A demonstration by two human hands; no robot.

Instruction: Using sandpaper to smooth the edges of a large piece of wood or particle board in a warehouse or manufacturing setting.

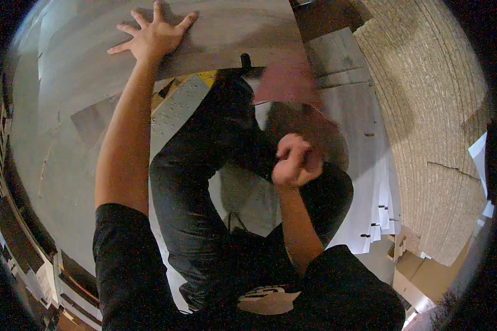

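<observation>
My left hand lies flat with fingers spread on a grey wood-grain board at the top of the view. A short black peg stands at the board's near edge. Above my lap, my right hand is closed in a fist. A reddish, motion-smeared shape spreads beyond it toward the board's corner. It seems to come from what the fist grips, but its kind cannot be made out. Part of the board's edge lies behind this smear.
My bent legs in dark trousers fill the middle. At right stands a stack of grey boards with several black pegs, beside a large pile of layered brown sheets. A small grey-brown piece lies on the grey floor.
</observation>
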